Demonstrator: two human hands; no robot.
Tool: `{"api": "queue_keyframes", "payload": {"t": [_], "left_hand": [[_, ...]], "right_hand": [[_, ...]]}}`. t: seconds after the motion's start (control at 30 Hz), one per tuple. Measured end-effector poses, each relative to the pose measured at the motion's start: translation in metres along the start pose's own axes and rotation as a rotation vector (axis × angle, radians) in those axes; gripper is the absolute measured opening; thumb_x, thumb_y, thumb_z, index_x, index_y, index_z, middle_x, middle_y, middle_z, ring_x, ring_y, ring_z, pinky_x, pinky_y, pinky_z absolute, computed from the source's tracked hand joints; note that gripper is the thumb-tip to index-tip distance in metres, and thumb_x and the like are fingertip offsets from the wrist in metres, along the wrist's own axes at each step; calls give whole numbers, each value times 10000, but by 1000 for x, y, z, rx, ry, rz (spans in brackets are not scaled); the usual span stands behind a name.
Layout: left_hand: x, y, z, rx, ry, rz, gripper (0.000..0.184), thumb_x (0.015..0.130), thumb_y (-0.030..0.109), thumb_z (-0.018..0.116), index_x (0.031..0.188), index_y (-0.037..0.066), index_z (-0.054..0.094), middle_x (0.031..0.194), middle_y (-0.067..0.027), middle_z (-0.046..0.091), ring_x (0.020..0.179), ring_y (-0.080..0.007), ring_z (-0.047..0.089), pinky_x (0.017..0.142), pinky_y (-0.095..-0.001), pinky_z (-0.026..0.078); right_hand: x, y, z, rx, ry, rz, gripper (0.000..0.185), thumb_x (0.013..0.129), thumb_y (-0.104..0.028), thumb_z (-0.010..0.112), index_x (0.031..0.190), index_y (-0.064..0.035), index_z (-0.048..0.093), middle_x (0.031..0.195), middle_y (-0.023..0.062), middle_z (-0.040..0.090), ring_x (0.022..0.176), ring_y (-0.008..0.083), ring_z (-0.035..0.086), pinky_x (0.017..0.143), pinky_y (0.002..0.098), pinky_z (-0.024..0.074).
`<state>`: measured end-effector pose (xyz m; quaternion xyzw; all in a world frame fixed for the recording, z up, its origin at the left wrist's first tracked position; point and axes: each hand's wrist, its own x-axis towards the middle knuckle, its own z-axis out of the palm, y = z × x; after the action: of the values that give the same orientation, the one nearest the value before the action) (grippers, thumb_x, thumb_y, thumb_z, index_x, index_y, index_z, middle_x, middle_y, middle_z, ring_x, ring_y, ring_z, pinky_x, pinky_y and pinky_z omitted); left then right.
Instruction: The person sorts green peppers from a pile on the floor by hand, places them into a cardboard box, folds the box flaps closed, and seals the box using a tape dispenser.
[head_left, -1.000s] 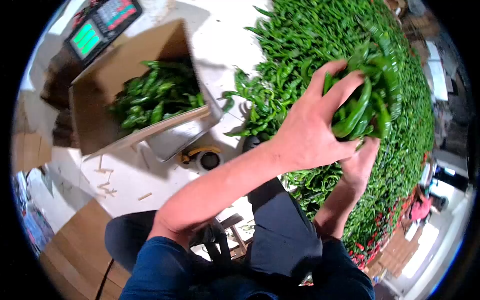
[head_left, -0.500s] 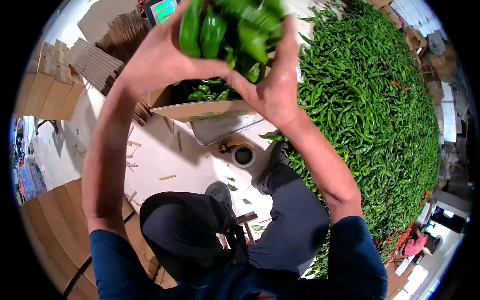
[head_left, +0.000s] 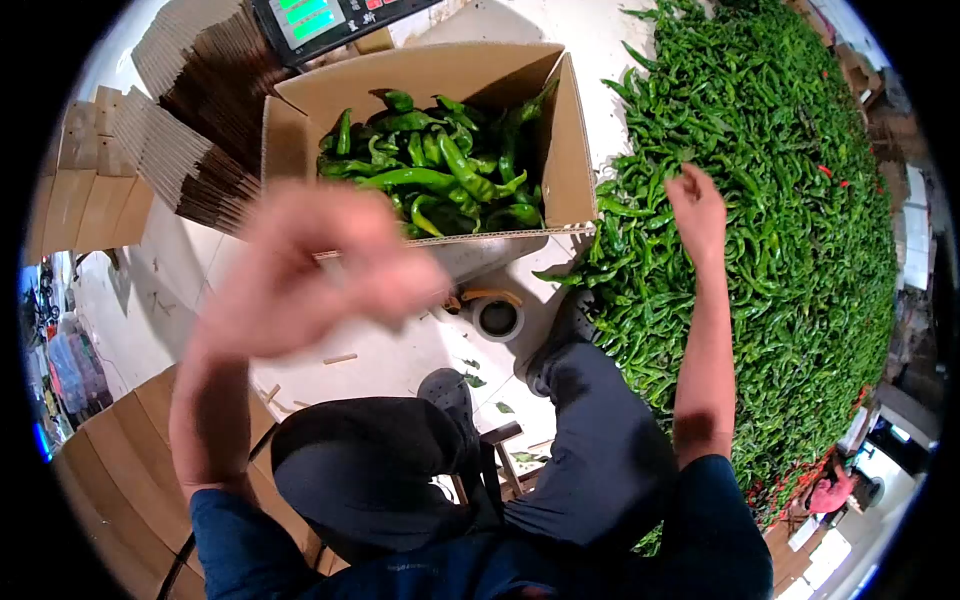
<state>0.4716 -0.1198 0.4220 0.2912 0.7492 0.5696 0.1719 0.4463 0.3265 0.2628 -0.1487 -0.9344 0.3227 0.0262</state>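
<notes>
At the far left, tan boxes (head_left: 85, 210) stood near stacked flat cardboard (head_left: 175, 150). More brown cardboard (head_left: 120, 480) lay low down, beside the person's left arm. Between these was a patch of bare white floor (head_left: 165, 265) with room to move.

The left hand (head_left: 310, 270) was a blur in front of the near left corner of the open box (head_left: 575, 155). Its fingers looked bent, but I could not tell if they were loose or tight. A scale screen (head_left: 310, 18) sat behind the box's back edge. The box was open at the top, and green peppers (head_left: 440, 170) lay inside, lower than its back edge. A shiny tray (head_left: 490, 258) stuck out under its front edge.

A roll of tape (head_left: 497, 318) was on the floor, near a shoe (head_left: 545, 370). A thin strip of floor ran between the box's right edge and the big pepper pile (head_left: 790, 260). The right hand (head_left: 697, 205) was over the pile's left side, its fingers loosely bent and free. I could not tell if it touched the peppers below. A person in pink (head_left: 830, 492) was at the far right, past the pile's edge.
</notes>
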Motion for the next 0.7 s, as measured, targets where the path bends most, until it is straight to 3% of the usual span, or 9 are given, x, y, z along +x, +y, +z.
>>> {"api": "queue_keyframes", "payload": {"t": [0.03,0.1,0.13,0.27,0.3,0.4,0.5,0.6,0.7], "left_hand": [[5,3,24,108,-258,-107,229,946,249,722,851,44,686,785,-83,698,749,-225,686,703,-363,542],[6,-28,96,18,-565,-320,371,977,313,685,1233,48,640,1038,-177,733,910,-324,722,822,-417,560],[0,-50,132,-15,-632,-421,443,985,326,670,1306,31,590,1070,-200,723,957,-333,714,852,-420,558],[-14,-145,251,-108,-747,-896,603,968,336,668,1414,-32,497,1204,-250,677,1113,-346,668,983,-408,524],[-11,-173,282,-126,-712,-1012,615,950,321,683,1414,-38,498,1265,-264,655,1150,-353,651,1015,-403,509],[17,-206,350,-263,-24,-1106,699,840,225,776,1397,-70,476,1204,-225,617,1091,-283,631,892,-379,548],[47,-239,390,-674,435,-1307,691,842,217,781,1390,-69,471,1185,-225,606,1041,-309,649,844,-420,568],[59,-254,410,-938,726,-1197,548,853,226,785,1276,-27,546,1081,-170,622,907,-278,657,746,-419,571],[68,-258,407,-946,727,-1238,386,852,222,797,1115,30,590,949,-99,619,790,-211,625,689,-375,548]], "right_hand": [[-2,37,8,-121,-122,59,649,900,-325,747,1414,16,547,1145,204,717,1042,293,697,960,376,534],[-16,91,26,-339,-295,35,764,871,-330,751,1479,30,461,1337,279,621,1229,389,619,1073,432,473],[-23,101,32,-406,-370,-38,796,867,-313,746,1498,47,420,1460,295,519,1336,419,530,1126,459,426],[-1,133,52,-452,-331,-148,777,864,-283,748,1493,33,418,1441,283,535,1329,422,521,1112,474,437],[15,123,51,-444,-323,-122,775,861,-281,753,1489,28,421,1435,278,541,1333,418,516,1108,478,438],[46,126,59,-557,-501,-294,825,856,-270,767,1554,-109,358,1507,244,482,1366,385,502,1103,495,444],[55,117,91,-741,-604,-455,879,846,-285,788,1584,-234,312,1562,195,425,1405,336,475,1138,531,394],[73,104,126,-721,-636,-581,864,847,-310,792,1573,-224,332,1560,187,423,1412,330,465,1140,551,380],[86,83,162,-684,-577,-590,834,860,-316,777,1561,-190,342,1552,182,428,1395,366,473,1103,568,414]]}}
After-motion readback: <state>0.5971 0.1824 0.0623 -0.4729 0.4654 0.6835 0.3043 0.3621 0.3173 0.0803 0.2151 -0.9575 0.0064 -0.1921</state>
